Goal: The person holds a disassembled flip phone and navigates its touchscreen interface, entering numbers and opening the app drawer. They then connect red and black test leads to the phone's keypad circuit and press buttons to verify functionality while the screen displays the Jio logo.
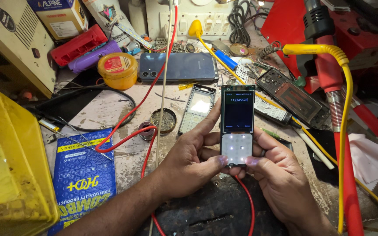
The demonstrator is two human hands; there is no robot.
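I hold a small bar phone (237, 124) without its front cover upright over the workbench. Its screen is lit dark with digits, and its bare keypad panel glows white. My left hand (192, 159) grips its left side, the index finger up along the edge and the thumb on the lower keypad. My right hand (278, 172) supports the right side and bottom, its thumb also on the keypad's lower edge. The phone's empty front frame (197, 109) lies on the bench just left of it.
A dark smartphone (178, 67) lies face down at the back, beside a yellow tub (117, 70). Red wires (132, 135) cross the bench. A yellow bin (9, 161) and blue packet (84, 175) sit left. Red and yellow cables (344, 131) and an open circuit board (292, 94) are on the right.
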